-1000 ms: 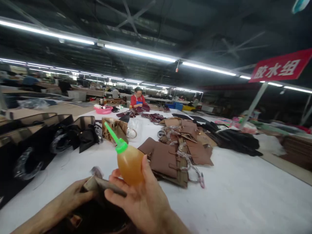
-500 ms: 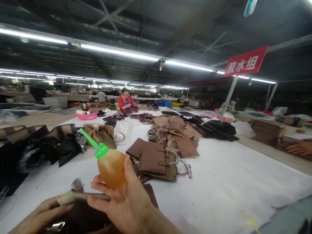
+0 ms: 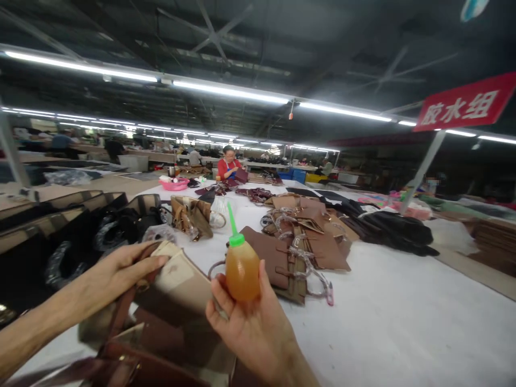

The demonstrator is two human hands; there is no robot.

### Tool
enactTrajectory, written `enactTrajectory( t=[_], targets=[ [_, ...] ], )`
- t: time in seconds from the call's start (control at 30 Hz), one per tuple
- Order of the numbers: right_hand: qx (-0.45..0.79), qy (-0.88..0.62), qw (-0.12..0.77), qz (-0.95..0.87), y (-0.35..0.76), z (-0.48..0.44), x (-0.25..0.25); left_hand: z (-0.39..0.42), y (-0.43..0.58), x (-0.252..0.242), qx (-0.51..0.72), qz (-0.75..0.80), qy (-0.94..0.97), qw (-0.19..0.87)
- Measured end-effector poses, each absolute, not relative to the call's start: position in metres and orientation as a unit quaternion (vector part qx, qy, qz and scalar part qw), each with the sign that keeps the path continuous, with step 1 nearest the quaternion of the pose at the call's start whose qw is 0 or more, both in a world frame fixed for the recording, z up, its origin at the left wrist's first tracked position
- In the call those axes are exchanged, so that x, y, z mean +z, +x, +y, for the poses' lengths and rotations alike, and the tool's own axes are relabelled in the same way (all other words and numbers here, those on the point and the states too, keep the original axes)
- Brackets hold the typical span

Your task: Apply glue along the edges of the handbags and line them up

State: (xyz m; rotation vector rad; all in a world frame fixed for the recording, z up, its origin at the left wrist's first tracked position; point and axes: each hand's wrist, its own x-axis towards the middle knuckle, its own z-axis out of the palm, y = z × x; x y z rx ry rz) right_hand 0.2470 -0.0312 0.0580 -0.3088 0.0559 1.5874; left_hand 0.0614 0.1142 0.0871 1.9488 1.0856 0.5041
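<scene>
Bottle [image 3: 242, 273] gripped upright in R hand [image 3: 253, 329] fingers, prob. vs drips; L hand [image 3: 121, 271] fingers pinching bag [image 3: 179, 282] flap open.

Left hand [image 3: 121, 269] is lifting the bag flap [image 3: 177, 274] up toward 11 o'clock; glue bottle [image 3: 242, 274] nozzle is swinging from 10 to 12 o'clock.

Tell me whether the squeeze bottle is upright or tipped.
Upright: the bottle sits in the right hand, its green nozzle pointing almost straight up.

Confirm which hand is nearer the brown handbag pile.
Right. The right hand, holding the amber squeeze bottle, is just in front of the brown handbag pile; the left hand grips a tan bag flap farther left.
</scene>
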Motion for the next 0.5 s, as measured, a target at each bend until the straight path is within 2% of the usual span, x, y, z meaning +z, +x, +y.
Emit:
enactTrajectory(
  t=[0.17,0.33,0.5],
  targets=[
    [0.733,-0.169,0.659,0.022,0.251,-0.040,0.044,0.112,0.066,0.102,0.231,0.345,0.832,0.368],
    [0.685,-0.280,0.671,-0.044,0.272,-0.050,0.028,0.138,0.054,0.115,0.080,0.282,0.869,0.399],
    [0.521,-0.449,0.700,-0.191,0.292,-0.058,0.017,0.150,0.048,0.117,-0.056,0.314,0.848,0.423]
  ],
)
